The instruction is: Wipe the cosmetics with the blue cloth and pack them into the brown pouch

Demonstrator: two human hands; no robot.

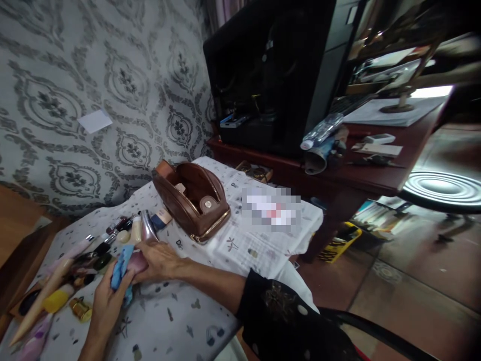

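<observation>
My left hand (107, 301) is closed on a blue cloth (121, 268) and presses it against a pinkish bottle (140, 258). My right hand (160, 260) wraps round that bottle from the right, low on the cloth-covered table (188, 321). Just beyond my hands lies a row of cosmetic tubes and small bottles (124, 230). A brown leather pouch (191, 200) stands open behind them, with small items inside.
More cosmetics lie at the left: a yellow bottle (56, 300), a gold-capped jar (80, 308), a long pale tube (41, 296). A dark wooden desk (361, 170) with a black computer case (270, 75) stands at the right. Patterned wallpaper (93, 75) backs the table.
</observation>
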